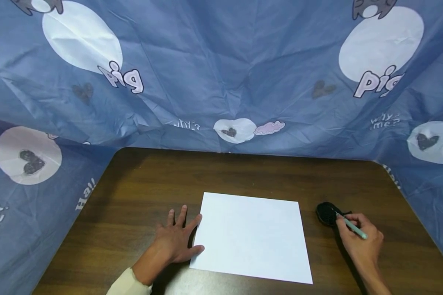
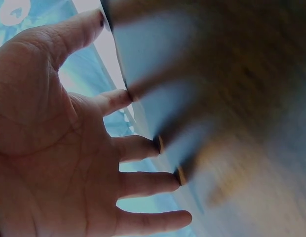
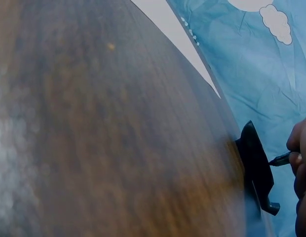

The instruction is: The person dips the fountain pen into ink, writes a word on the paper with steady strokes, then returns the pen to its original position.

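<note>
A white sheet of paper (image 1: 252, 237) lies on the table. My left hand (image 1: 175, 241) rests at its left edge, fingers spread and straight; the thumb and index fingertips touch the sheet's border. To the right of the paper, my right hand (image 1: 363, 242) pinches a slim pale green pen (image 1: 355, 229) with a dark pointed tip. That tip points at a small round black dish-like object (image 1: 325, 214) with a short protruding part. In the right wrist view the pen's tip (image 3: 280, 160) is close to the black object (image 3: 256, 160); whether they touch, I cannot tell.
The brown wooden table (image 1: 243, 172) has rounded far corners. A blue printed cloth (image 1: 192, 82) hangs behind it and along both sides, close to the table's edges.
</note>
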`<state>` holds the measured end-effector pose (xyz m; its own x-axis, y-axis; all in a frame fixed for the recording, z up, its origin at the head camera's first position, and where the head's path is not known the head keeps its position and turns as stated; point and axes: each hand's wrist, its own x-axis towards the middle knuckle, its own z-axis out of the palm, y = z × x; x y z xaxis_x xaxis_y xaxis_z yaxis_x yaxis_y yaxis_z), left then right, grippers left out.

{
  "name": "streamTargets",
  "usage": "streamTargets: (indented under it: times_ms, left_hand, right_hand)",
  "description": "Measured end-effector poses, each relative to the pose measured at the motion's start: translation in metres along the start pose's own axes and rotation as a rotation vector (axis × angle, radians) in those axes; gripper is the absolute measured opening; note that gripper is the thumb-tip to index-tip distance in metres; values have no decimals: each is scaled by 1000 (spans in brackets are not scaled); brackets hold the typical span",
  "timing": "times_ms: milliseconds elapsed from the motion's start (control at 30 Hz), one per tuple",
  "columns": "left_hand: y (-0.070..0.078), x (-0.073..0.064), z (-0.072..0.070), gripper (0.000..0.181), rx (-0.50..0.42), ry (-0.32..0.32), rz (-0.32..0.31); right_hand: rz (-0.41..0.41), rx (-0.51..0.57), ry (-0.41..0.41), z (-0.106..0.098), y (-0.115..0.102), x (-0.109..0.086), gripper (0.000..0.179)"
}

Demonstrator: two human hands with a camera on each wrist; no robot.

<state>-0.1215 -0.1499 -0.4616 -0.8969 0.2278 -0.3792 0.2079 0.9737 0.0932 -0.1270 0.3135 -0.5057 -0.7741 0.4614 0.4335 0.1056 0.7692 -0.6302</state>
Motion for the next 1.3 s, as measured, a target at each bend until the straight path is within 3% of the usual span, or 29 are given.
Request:
streamTargets:
  times_ms: [200,700,1300]
  left_hand:
    - [1,2,1,86,40,12,-2]
    - [1,2,4,86,32,45,16]
    - [0,2,3,88,25,22,5]
  right_hand:
    - [20,4,4,-1,-2,0,15]
    - [29,21,36,-1,-6,1,16]
    - [11,62,78,-5,-5,8,16]
